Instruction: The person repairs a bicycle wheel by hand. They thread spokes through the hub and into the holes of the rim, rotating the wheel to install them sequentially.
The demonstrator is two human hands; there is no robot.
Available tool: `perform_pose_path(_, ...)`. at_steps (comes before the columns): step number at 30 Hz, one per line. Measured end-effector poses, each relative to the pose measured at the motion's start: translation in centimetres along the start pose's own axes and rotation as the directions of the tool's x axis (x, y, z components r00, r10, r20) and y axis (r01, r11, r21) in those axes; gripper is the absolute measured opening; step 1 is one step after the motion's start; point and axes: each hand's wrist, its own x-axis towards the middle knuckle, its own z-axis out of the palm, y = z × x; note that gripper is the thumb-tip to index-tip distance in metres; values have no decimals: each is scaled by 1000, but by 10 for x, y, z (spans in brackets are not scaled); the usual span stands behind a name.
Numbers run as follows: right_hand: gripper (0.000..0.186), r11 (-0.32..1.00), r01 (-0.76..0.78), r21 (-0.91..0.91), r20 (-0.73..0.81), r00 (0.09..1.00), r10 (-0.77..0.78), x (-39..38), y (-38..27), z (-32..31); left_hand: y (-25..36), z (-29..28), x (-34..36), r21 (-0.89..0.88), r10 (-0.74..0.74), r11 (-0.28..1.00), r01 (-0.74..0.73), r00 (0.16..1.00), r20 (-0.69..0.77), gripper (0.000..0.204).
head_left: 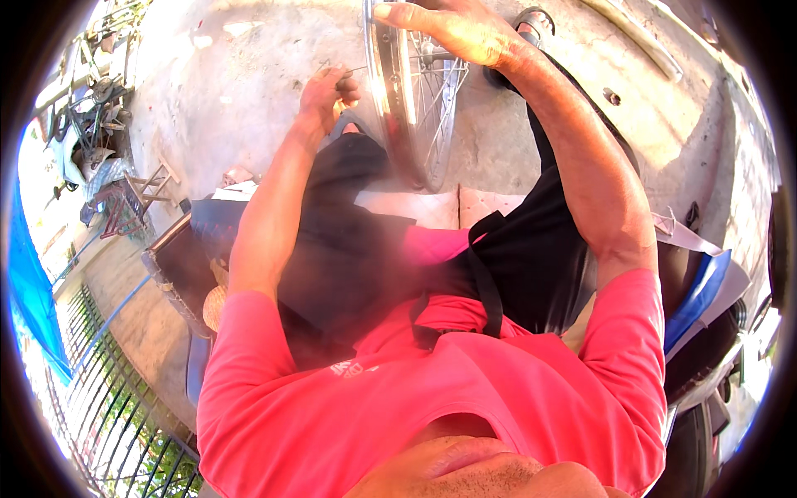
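Note:
A spoked bicycle wheel (390,91) with a silvery rim stands upright between my legs, its top cut off by the upper picture edge. My right hand (457,31) grips the wheel's upper part, thumb lying across the rim; its other fingers are partly out of view. Just left of the rim is my left hand (330,93), fingers curled in a pinch. A thin wire-like piece (359,69) shows between these fingers and the wheel; its exact kind is too small to tell. Spokes (436,108) fan out on the wheel's right side.
Concrete floor (224,91) surrounds the wheel. A heap of metal parts (100,108) and a small wooden stool (152,184) are at the left. Below them runs a dark metal grille (108,407). A long pale bar (639,37) lies at the far right.

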Motion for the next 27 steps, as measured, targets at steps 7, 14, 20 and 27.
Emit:
perform_pose_path(7,69,997,45,-56,44,998,-42,3,-3,-7,-7,14,-26,90,101,992,-90,988,-117,28)
perform_pose_path(14,67,999,38,2,57,998,-38,0,-7,-9,-10,-18,-3,-10,57,998,-59,991,-117,30)
perform_pose_path(20,68,995,84,-55,-10,996,-85,6,8,-19,43,-25,-20,201,217,962,-186,966,-143,29)
perform_pose_path(27,71,992,80,-94,-18,996,-82,6,7,-16,62,-59,-21,156,135,982,-105,971,-197,26)
